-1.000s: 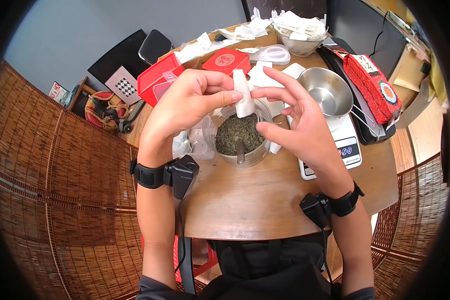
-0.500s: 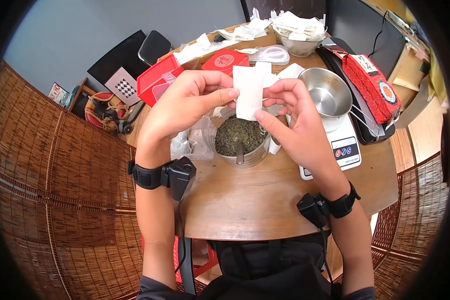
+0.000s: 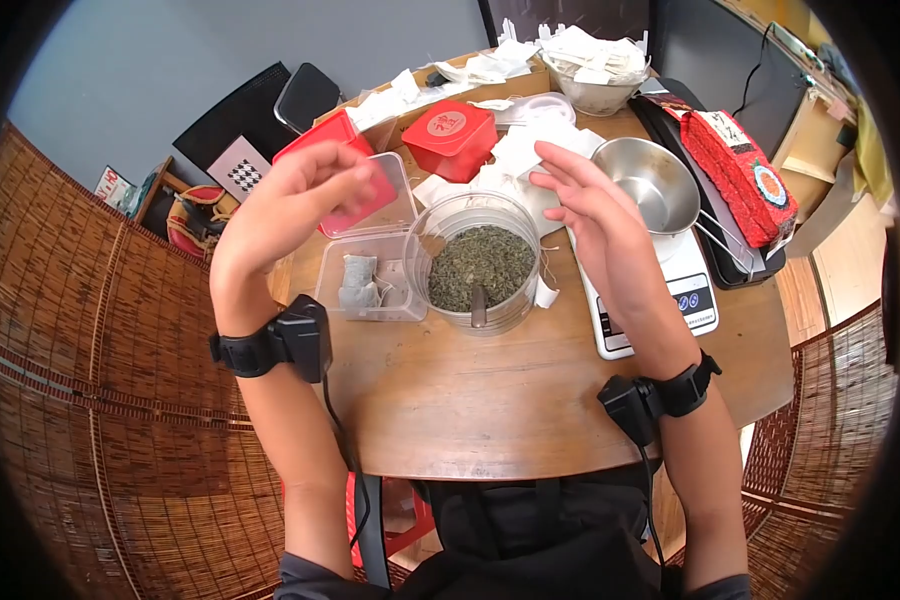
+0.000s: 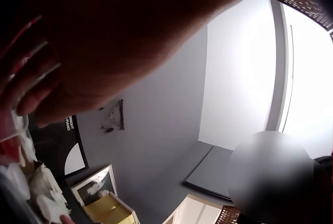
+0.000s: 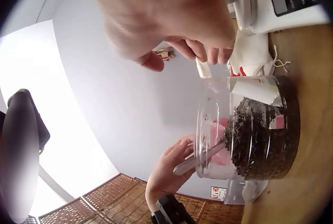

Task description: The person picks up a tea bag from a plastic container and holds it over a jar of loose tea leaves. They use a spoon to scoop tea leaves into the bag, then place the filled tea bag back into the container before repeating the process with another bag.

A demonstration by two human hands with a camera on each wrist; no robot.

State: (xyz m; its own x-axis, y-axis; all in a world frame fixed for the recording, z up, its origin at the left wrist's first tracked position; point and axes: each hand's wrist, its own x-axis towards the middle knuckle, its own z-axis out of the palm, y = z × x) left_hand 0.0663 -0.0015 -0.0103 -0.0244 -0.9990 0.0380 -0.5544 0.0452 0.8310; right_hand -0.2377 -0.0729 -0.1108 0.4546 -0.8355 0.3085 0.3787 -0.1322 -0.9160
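Note:
In the head view my left hand [image 3: 300, 200] is raised at the left, fingers blurred and loosely bent, over the clear lid [image 3: 398, 195] of a plastic box; I see nothing in it. The right hand [image 3: 602, 220] hovers right of a clear jar [image 3: 532, 300], fingers fairly straight and apart from the thumb; in the right wrist view a white strip [image 5: 203, 69] shows right by its fingertips. Dried tea leaves [image 3: 482, 255] partly fill the jar, with a spoon handle [image 3: 478, 308] standing in them. Filled tea bags [image 3: 358, 280] lie in the clear box [image 3: 410, 308].
White empty bags [image 3: 505, 165] lie behind the jar. A metal pot [image 3: 655, 185] sits on a kitchen scale [image 3: 620, 325] at the right, beside a red packet [image 3: 740, 180]. Farther back are a red box [image 3: 450, 145] and a bowl [image 3: 602, 97] heaped with white bags.
My hands have parted, the left moving off left and the right turning with fingers straightened. The white bag both held between them is no longer seen there. The jar and clear box now show more fully.

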